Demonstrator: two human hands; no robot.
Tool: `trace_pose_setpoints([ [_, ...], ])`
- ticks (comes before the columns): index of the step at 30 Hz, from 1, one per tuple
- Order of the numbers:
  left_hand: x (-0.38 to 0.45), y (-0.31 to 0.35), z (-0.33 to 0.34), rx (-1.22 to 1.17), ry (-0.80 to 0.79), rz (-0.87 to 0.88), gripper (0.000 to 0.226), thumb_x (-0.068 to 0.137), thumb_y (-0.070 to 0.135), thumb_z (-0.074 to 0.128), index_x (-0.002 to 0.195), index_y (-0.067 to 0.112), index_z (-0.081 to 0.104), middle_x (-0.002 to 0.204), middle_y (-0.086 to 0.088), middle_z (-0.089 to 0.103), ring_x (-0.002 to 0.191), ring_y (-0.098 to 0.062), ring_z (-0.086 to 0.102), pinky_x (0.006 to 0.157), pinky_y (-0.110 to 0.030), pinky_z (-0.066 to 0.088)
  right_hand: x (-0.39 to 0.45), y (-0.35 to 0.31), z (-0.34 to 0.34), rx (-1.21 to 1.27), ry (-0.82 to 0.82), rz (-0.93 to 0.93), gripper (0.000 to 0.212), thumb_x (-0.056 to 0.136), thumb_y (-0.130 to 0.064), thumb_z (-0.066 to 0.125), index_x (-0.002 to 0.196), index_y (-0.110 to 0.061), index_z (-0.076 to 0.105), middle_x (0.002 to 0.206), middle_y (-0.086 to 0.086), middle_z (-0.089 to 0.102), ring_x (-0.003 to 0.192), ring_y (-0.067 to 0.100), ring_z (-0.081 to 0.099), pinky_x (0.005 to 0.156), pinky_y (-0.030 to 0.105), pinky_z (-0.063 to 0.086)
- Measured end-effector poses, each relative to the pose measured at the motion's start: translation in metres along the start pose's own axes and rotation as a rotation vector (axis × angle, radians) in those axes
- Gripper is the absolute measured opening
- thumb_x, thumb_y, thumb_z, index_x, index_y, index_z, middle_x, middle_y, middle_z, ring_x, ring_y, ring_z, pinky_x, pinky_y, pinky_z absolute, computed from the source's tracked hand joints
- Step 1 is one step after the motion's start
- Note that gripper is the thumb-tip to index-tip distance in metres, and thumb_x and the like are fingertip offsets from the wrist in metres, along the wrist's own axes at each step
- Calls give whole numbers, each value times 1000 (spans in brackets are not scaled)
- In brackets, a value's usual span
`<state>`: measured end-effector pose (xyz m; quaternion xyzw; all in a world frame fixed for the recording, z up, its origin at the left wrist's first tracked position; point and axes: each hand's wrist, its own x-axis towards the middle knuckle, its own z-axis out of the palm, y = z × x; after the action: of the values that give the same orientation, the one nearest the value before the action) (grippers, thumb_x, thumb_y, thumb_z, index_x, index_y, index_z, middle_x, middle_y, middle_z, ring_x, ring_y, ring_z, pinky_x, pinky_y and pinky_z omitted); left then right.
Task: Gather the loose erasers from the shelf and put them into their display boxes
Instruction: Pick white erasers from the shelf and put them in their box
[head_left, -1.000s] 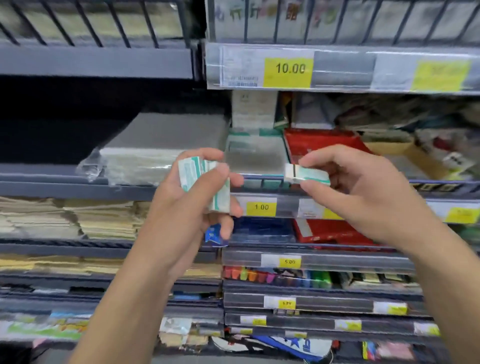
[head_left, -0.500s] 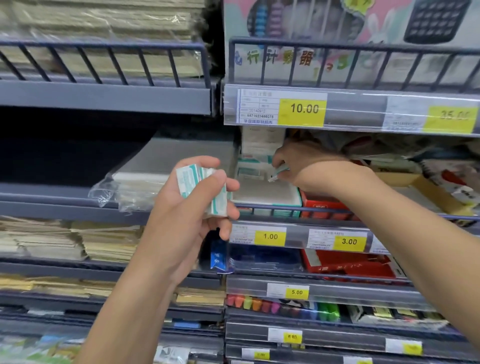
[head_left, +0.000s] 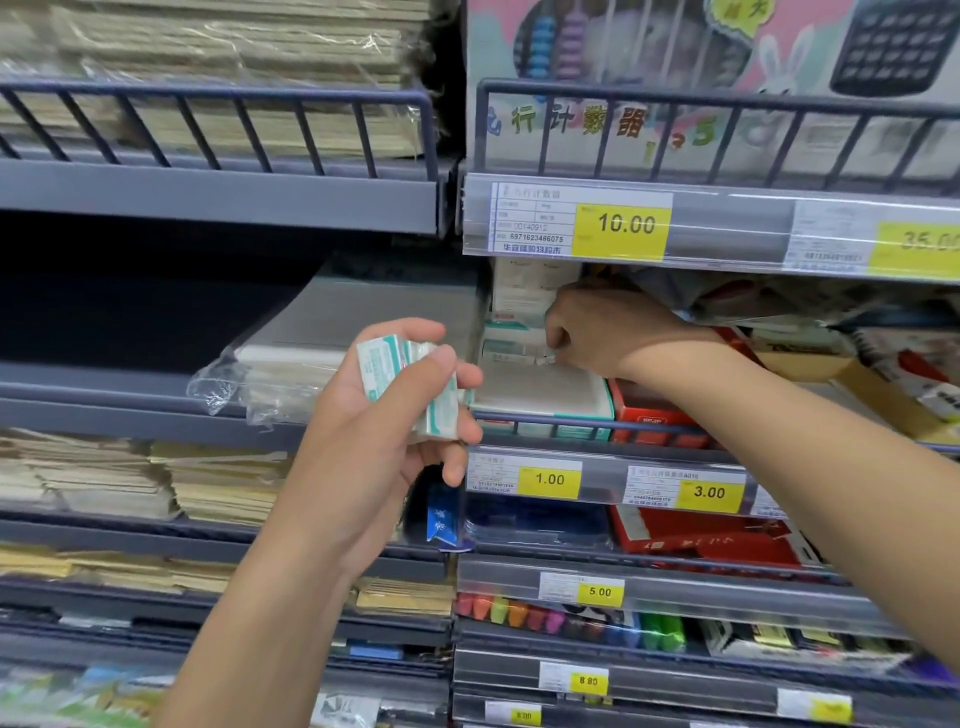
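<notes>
My left hand (head_left: 395, 415) holds a small stack of white-and-teal wrapped erasers (head_left: 402, 382) in front of the shelf, thumb pressed on their front. My right hand (head_left: 597, 332) reaches into the shelf and pinches one eraser (head_left: 545, 358) at the back of the white-and-teal display box (head_left: 540, 395), fingers curled down over it. More erasers (head_left: 506, 338) stand in a row inside the box behind my fingers. The eraser in my right hand is mostly hidden.
A red box (head_left: 654, 415) sits right of the display box. A plastic-wrapped grey pack (head_left: 322, 353) lies to its left. The shelf rail (head_left: 571, 423) runs along the front, with price tags 1.00 (head_left: 548, 479) and 3.00 (head_left: 709, 492) below. Stacked paper fills the left shelves.
My right hand carried one eraser from in front of me into the shelf and lowered it to the display box. My left hand stayed put with its stack.
</notes>
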<state>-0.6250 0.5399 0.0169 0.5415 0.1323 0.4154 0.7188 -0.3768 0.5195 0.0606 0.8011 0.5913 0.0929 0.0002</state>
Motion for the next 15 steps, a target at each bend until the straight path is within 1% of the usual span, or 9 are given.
trace_pose_setpoints([
  [2,0,0,0,-3,-6,-4,12,92,24,70,102,31,73,93,-8,73,61,-19,64,44,-27,47,2,2,1,30,2,-9,12,80,-15,68,88,-23,75,103,5,67,97,30,63,86,35,55],
  [4,0,0,1,-3,-9,-7,12,92,24,70,102,31,73,93,-8,73,62,-19,65,44,-27,47,4,4,4,66,-14,-26,12,80,-16,70,87,-24,75,101,4,68,93,29,64,84,34,55],
  [8,0,0,2,-3,-11,-18,13,92,24,71,102,31,73,94,-9,73,62,-20,65,44,-27,48,8,5,6,66,-44,-74,12,82,-17,66,86,-18,77,92,3,73,87,26,65,79,32,56],
  [10,0,0,3,9,-13,-27,14,91,24,72,104,30,73,95,-9,74,63,-20,65,45,-27,49,9,7,4,64,-69,-83,13,83,-18,63,87,-17,76,88,2,74,84,26,66,73,29,56],
  [11,-1,0,3,16,-17,-32,16,90,24,72,105,30,73,95,-10,74,64,-20,65,46,-27,49,8,8,2,82,-84,-78,13,85,-19,63,87,-18,76,87,-1,73,83,25,66,69,26,53],
  [12,-1,0,4,21,-24,-37,17,90,24,73,107,29,73,96,-10,75,64,-20,66,47,-27,49,6,9,1,109,-91,-71,13,87,-21,62,89,-21,75,90,-5,73,84,22,65,68,24,49],
  [14,-2,0,6,28,-41,-47,20,89,25,75,109,29,73,97,-9,75,66,-20,66,47,-26,49,0,11,-3,191,-58,-60,15,91,-25,61,101,-28,73,101,-14,69,93,13,63,73,21,44],
  [15,-3,0,7,29,-47,-51,21,89,26,76,110,29,73,97,-9,75,66,-19,67,47,-26,49,-6,11,-6,263,-24,-55,17,92,-27,61,106,-31,71,103,-18,67,95,8,61,73,15,42],
])
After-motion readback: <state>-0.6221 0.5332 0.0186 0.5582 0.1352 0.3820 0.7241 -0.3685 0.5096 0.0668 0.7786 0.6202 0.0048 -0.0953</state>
